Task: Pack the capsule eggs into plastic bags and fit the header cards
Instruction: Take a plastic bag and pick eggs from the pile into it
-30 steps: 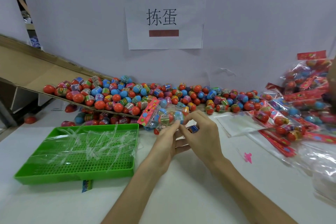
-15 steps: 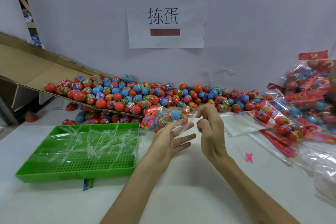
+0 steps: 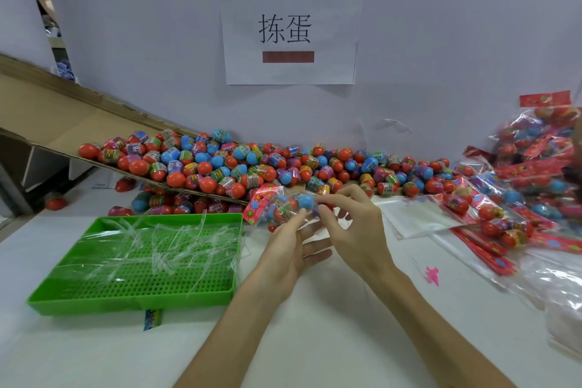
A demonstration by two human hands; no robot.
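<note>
A clear plastic bag of capsule eggs (image 3: pixel 289 206) with a pink flowered header card (image 3: pixel 259 203) at its left end hangs just above the table, in front of the egg pile. My left hand (image 3: pixel 294 247) supports the bag from below with thumb and fingers spread. My right hand (image 3: pixel 352 224) pinches the bag's right end between thumb and fingertips. A long heap of loose red, blue and purple capsule eggs (image 3: pixel 252 167) lies along the wall and on a sloped cardboard chute (image 3: pixel 63 123).
A green perforated tray (image 3: pixel 138 264) holding several clear plastic strips sits at the left. Flat empty bags (image 3: pixel 419 214) lie right of my hands. Finished bags with red header cards (image 3: pixel 529 186) pile up at the far right. A paper sign (image 3: pixel 289 30) hangs on the wall.
My right hand rose off the bag half a second ago and has come back down onto its right end. My left hand opened from a pinch into a spread support under the bag.
</note>
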